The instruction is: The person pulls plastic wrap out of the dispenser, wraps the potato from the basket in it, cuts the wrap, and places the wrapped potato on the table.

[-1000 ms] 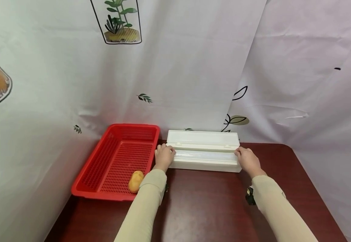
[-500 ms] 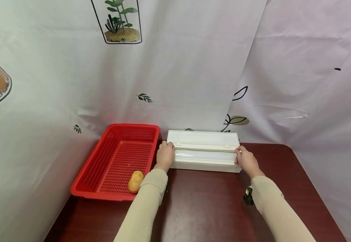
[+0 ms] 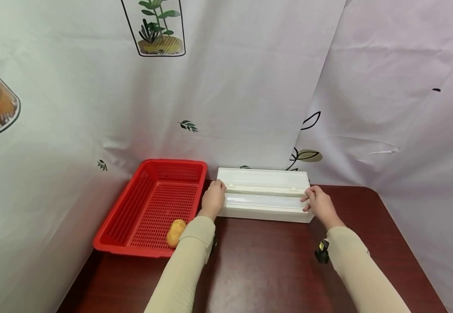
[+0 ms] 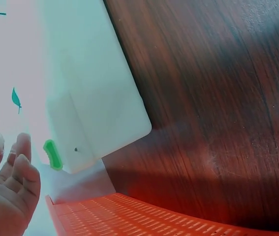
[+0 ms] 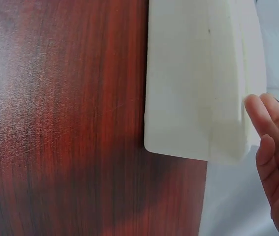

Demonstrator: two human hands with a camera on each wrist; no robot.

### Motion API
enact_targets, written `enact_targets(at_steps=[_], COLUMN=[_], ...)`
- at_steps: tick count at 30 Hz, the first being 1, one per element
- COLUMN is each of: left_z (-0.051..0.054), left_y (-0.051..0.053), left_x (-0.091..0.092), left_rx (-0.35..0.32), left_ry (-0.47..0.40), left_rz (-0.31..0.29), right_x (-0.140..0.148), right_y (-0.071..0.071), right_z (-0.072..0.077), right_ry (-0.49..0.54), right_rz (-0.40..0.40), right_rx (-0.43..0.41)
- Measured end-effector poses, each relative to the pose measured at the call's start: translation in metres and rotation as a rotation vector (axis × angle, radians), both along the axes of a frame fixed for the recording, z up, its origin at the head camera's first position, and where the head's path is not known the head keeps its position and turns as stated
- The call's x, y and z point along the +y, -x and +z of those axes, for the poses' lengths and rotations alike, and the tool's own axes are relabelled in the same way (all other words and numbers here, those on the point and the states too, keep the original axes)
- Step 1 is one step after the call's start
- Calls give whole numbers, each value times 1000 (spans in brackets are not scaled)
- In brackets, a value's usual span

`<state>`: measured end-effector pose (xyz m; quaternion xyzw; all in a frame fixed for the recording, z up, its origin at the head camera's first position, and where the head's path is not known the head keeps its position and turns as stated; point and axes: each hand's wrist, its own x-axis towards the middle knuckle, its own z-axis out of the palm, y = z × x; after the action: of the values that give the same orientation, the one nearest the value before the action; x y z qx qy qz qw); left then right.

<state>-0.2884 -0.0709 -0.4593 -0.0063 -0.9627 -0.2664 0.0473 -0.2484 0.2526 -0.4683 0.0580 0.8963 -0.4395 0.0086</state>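
On worktop (image 3: 265, 261): one long white box (image 3: 265, 214), lid (image 3: 263, 176) raised, glossy roll (image 3: 265, 200) inside. Left hand (image 3: 213, 198) at one end, grip unclear; right hand (image 3: 321, 205) opposite, fingers slack. One red basket (image 3: 167, 195), one yellow lump (image 3: 176, 233) inside.

At left, red rectangular perforated plastic basket (image 3: 163, 204); holds oval yellow-brown lump (image 3: 175, 232) at near right. Far side: white plant-printed fabric backdrop (image 3: 242, 100).

Box (image 3: 265, 214) on table (image 3: 269, 265), basket (image 3: 132, 251) to its left, food (image 3: 176, 233) in basket, curtain (image 3: 246, 100) behind.
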Motion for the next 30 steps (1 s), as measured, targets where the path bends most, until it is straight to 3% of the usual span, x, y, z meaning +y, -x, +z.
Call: enact_targets(at_steps=[10,15,30], left_z=[10,15,35], left_y=[-1,0,-2], left_x=[-6,-8,-5], left_rx=[19,25,29], left_ry=[-325,-425,-593], left_rz=[31,29,13], right_x=[5,5,8], right_y=[-2,-2,-6], right_z=[7,11,25], right_ry=[17,15,35], right_rz=[2,7,-21], right_rx=[53,120,227])
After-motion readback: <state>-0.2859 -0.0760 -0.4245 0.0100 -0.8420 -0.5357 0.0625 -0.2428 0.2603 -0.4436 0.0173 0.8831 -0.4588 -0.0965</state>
